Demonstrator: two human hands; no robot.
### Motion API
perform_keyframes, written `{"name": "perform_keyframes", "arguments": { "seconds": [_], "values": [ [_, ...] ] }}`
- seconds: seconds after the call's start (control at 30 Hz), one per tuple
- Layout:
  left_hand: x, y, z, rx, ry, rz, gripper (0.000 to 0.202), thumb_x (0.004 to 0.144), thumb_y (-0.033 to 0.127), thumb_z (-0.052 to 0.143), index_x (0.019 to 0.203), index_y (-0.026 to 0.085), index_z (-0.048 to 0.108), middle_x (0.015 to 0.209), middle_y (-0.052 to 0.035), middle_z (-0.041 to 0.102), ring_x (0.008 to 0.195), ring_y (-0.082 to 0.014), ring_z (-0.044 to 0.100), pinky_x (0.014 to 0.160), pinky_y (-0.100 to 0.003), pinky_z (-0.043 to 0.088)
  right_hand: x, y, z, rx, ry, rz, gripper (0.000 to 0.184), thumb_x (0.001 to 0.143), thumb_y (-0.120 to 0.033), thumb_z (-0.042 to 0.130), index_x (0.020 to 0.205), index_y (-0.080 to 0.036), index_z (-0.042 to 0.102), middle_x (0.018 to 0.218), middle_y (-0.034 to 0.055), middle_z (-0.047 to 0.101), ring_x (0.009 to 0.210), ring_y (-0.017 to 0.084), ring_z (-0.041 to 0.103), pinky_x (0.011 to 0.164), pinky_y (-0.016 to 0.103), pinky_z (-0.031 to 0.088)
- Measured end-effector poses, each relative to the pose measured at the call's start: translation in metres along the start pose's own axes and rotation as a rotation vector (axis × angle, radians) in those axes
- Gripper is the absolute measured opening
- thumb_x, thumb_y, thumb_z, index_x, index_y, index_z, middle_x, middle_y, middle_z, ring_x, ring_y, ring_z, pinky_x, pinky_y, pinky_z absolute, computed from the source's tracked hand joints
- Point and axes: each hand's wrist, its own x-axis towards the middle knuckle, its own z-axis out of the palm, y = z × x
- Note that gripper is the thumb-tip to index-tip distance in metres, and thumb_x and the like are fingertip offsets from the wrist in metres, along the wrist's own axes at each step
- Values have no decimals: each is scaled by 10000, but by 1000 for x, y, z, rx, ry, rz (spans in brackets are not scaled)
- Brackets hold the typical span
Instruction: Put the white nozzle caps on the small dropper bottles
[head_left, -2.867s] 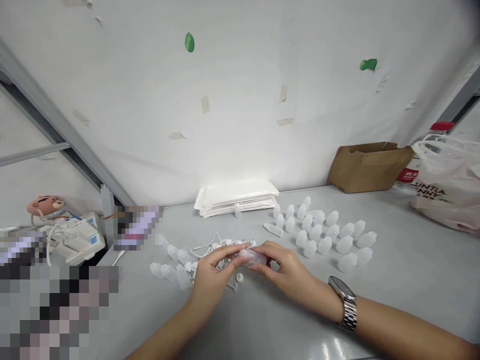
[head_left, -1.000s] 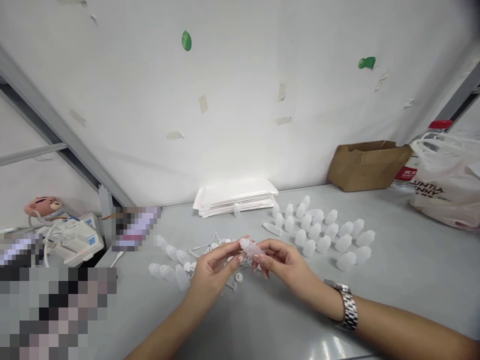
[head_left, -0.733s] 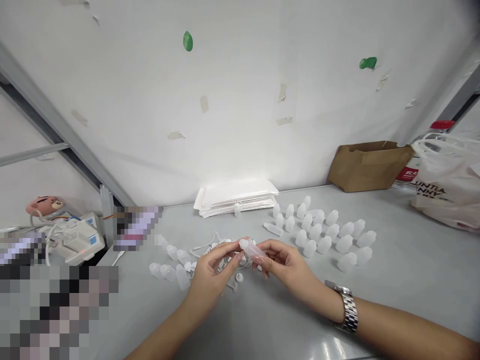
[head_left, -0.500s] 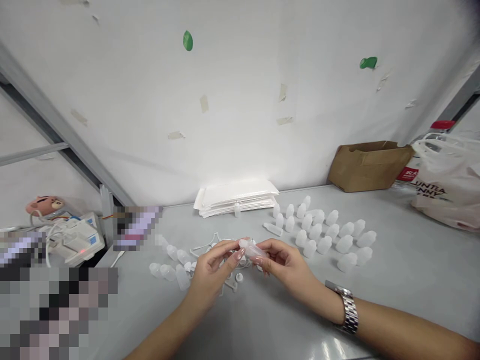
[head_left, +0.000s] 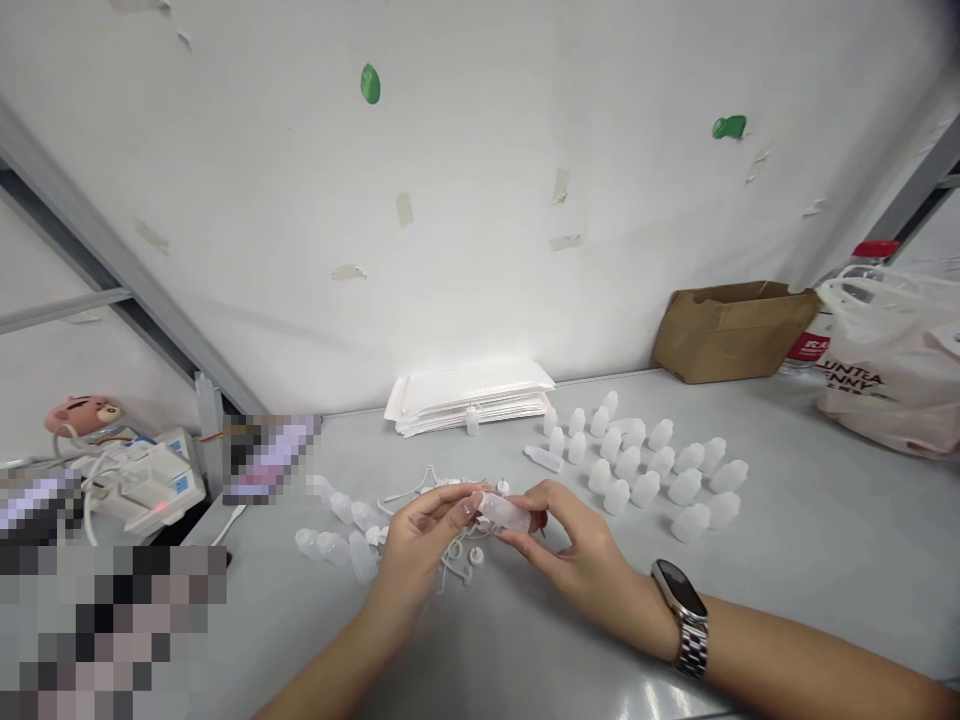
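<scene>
Both hands are meeting just above the grey surface (head_left: 787,540). The right hand (head_left: 581,550) is pinching a small translucent white plastic dropper bottle (head_left: 504,513), its grip closed around the body, while the left hand (head_left: 424,540) is closing its fingertips on the bottle's near end. Loose white plastic caps and rings (head_left: 457,560) are lying under the hands. A cluster of upright capped bottles (head_left: 649,470) is standing to the right, and more uncapped bottles (head_left: 337,530) are lying to the left.
</scene>
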Motion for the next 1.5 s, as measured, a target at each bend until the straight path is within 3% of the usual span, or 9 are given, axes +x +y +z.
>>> {"name": "perform_keyframes", "arguments": {
  "seconds": [0.47,0.73,0.83,1.0,1.13,1.2,1.27,1.4,1.5],
  "values": [
    [-2,3,4,-40,-29,7,209,648,337,719,765,165,710,915,-88,723,941,-244,629,831,-339,483,-1,-1,1,-70,6,-212,147,844,-275,548,950,-180,514,700,20,554,624,136,506,578,265,457],
    [-3,-3,0,-54,-126,39,129,695,297,695,782,203,710,948,-54,719,966,-203,617,836,-274,469,-3,-4,2,-23,64,-286,168,828,-224,576,969,-153,521,692,35,578,623,135,504,575,262,447],
    [-3,-6,-2,-56,-145,50,135,708,298,685,806,209,713,969,-54,715,988,-204,608,854,-274,459,-5,-7,3,74,49,-170,156,809,-227,599,936,-150,550,712,36,590,637,131,523,602,266,448],
    [-2,-10,-4,-67,-154,49,210,734,359,648,855,204,722,1000,-70,706,1031,-234,588,894,-312,441,4,-19,-2,468,-75,389,201,730,-347,665,745,-160,594,605,-11,568,564,107,514,550,235,424],
    [-1,-10,-2,-49,-115,70,229,717,375,659,838,196,732,1009,-81,703,1047,-253,578,923,-334,426,16,-21,-4,817,-223,616,304,706,-422,657,657,-137,563,525,-16,559,442,75,472,466,217,389],
    [-1,-9,-1,-25,-64,69,225,712,363,665,843,193,733,1004,-83,705,1031,-257,587,917,-342,434,19,-19,-3,913,-278,657,342,723,-451,626,617,-138,538,551,-3,571,441,75,485,468,221,396],
    [0,-6,0,7,-11,68,224,707,348,672,855,191,731,990,-83,709,1014,-257,598,907,-348,445,20,-17,-1,865,-283,660,333,748,-454,594,648,-138,552,587,5,583,478,87,511,504,235,418],
    [0,-3,1,32,57,79,233,694,345,678,855,184,730,973,-86,714,1017,-268,598,916,-375,448,15,-14,1,461,-146,463,240,714,-318,663,883,-154,615,684,-2,601,647,125,549,648,259,433],
    [-2,-2,3,10,53,53,253,681,349,686,858,173,729,1006,-96,703,1059,-286,574,941,-401,433,9,-14,4,287,-115,370,147,711,-251,668,822,-165,627,696,-6,592,670,130,530,667,256,412]
  ]
}}
